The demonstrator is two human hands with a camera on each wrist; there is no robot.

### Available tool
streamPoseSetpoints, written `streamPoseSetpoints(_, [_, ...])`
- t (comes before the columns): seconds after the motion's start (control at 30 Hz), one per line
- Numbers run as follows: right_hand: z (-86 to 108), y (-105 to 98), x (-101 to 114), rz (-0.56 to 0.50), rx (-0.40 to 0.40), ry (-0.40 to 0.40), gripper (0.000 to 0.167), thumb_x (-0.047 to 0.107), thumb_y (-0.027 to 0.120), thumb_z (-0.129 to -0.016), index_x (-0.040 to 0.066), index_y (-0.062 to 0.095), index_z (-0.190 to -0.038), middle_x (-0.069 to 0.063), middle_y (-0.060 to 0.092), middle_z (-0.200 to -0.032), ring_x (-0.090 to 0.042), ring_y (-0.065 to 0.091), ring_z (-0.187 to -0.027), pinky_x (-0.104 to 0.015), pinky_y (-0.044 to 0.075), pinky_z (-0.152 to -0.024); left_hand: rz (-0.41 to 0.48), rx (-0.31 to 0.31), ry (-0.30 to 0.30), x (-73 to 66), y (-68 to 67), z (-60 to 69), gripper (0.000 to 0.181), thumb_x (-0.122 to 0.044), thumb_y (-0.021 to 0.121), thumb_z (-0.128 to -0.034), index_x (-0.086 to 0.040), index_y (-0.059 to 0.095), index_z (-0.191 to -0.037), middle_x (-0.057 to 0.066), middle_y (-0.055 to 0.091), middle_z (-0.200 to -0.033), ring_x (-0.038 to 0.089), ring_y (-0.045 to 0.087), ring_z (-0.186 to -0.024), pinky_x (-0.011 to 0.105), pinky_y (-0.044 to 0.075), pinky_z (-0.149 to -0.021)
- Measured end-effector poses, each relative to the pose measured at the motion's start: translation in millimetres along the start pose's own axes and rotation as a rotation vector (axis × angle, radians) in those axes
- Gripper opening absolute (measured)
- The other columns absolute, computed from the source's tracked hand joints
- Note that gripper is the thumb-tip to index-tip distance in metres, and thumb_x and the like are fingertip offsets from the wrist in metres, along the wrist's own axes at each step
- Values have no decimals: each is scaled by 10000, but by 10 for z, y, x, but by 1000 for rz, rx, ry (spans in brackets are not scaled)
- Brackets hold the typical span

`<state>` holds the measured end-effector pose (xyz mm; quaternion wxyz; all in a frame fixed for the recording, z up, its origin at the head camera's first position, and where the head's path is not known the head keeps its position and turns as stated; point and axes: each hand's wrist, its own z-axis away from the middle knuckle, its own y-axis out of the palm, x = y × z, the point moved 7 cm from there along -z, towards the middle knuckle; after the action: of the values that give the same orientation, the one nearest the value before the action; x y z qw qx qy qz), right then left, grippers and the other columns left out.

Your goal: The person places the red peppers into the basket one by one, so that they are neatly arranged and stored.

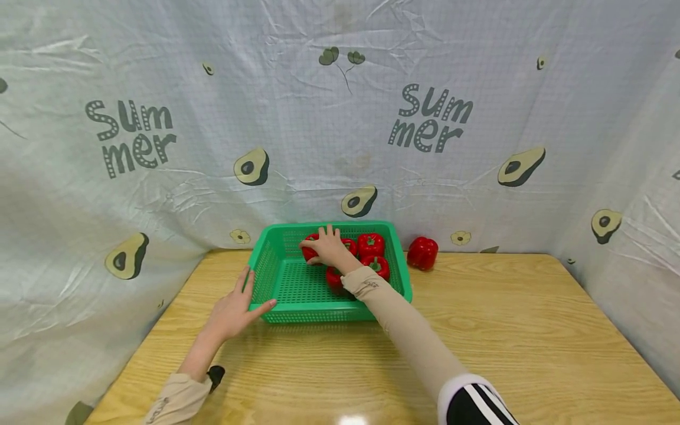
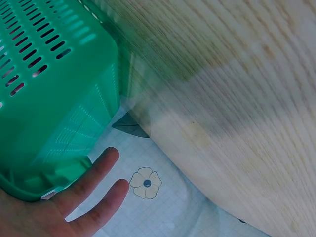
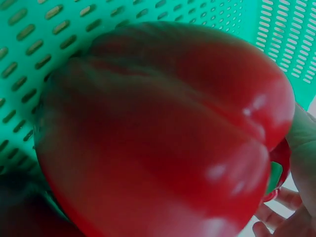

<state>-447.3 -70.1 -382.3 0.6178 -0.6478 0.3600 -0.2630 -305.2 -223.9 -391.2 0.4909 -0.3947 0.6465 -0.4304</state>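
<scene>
My right hand (image 1: 330,251) reaches into the green plastic basket (image 1: 324,307) and grips a red bell pepper (image 1: 310,252) near its back wall. Several other red bell peppers (image 1: 370,244) sit in the basket's right half, partly covered by my right arm. In the right wrist view, a large bell pepper (image 3: 168,128) fills the foreground, and my hand shows behind it at the right edge. With fingers spread, my left hand (image 1: 234,310) rests against the basket's front left corner. From the left wrist, two straight fingers (image 2: 101,210) show beside the basket's rim.
Outside the basket, to its right, one more red bell pepper (image 1: 422,254) lies on the wooden table (image 1: 504,330). A pale printed cloth (image 1: 297,118) hangs behind the table and along both sides. The basket stands close to the back cloth.
</scene>
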Motion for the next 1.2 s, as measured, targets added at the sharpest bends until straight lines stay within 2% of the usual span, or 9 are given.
streamPoseSetpoints(0.2, [5, 67, 41, 4, 128, -4, 529, 490, 527, -824, 397, 372, -1321, -140, 366, -1319, -311, 308, -1184, -445, 279, -960, 1, -19, 16, -28, -27, 16, 934, -613, 426, -832, 96, 178, -1386, 258, 125, -1462, 271, 601, -671, 267, 355, -454])
streamPoseSetpoints(0.37, [34, 102, 62, 12, 187, -16, 547, 445, 549, -831, 403, 352, -1339, -119, 367, -1340, -303, 280, -1248, -471, 243, -1019, 4, 7, -4, 6, 12, -3, 911, -580, 448, -840, 83, 158, -1395, 244, 91, -1474, 240, 593, -655, 259, 351, -450])
streamPoseSetpoints(0.5, [46, 118, 57, 34, 228, -10, 584, 340, 575, -855, 421, 298, -1362, -106, 333, -1376, -309, 236, -1294, -510, 198, -1042, -4, 14, -12, 18, 13, 1, 906, -570, 454, -842, 78, 150, -1398, 238, 85, -1478, 219, 589, -650, 252, 348, -444])
streamPoseSetpoints(0.6, [53, 119, 48, 49, 242, -1, 618, 267, 564, -850, 430, 271, -1370, -97, 315, -1393, -310, 214, -1312, -530, 174, -1046, -5, 11, -10, 12, 6, 7, 911, -569, 462, -838, 79, 152, -1397, 240, 87, -1477, 221, 588, -650, 254, 341, -436])
streamPoseSetpoints(0.77, [23, 147, 12, 59, 249, 32, 619, 257, 528, -880, 430, 220, -1388, -77, 295, -1417, -299, 204, -1329, -542, 160, -1050, -9, 6, -1, 10, 9, -2, 913, -570, 466, -835, 86, 161, -1393, 247, 94, -1473, 269, 605, -702, 260, 354, -447])
streamPoseSetpoints(1.0, [-136, 342, -101, 118, 209, 58, 671, 411, 505, -873, 549, 57, -1351, -19, 274, -1433, -259, 228, -1314, -564, 172, -1028, -2, 13, -5, 12, -1, -7, 914, -567, 462, -839, 84, 145, -1397, 245, 79, -1476, 202, 567, -612, 257, 339, -424])
streamPoseSetpoints(1.1, [-74, 293, -114, 91, 235, 80, 628, 438, 459, -889, 520, 64, -1369, -11, 245, -1457, -263, 207, -1330, -561, 144, -1044, -6, 13, -3, 8, -8, -5, 915, -571, 457, -840, 81, 141, -1399, 246, 82, -1475, 187, 552, -588, 252, 337, -422])
streamPoseSetpoints(1.13, [7, 194, -91, 74, 279, 100, 613, 402, 456, -902, 493, 88, -1383, -17, 229, -1471, -266, 192, -1343, -548, 139, -1056, -7, 12, -1, 8, -9, -6, 915, -570, 457, -840, 83, 142, -1398, 248, 84, -1474, 188, 555, -595, 251, 337, -425])
streamPoseSetpoints(1.2, [67, 123, -98, 58, 277, 97, 568, 420, 423, -914, 460, 125, -1395, -21, 236, -1471, -273, 189, -1344, -545, 132, -1058, -3, 15, 0, 7, -11, -3, 913, -566, 459, -841, 86, 142, -1396, 250, 82, -1473, 184, 549, -584, 253, 335, -425])
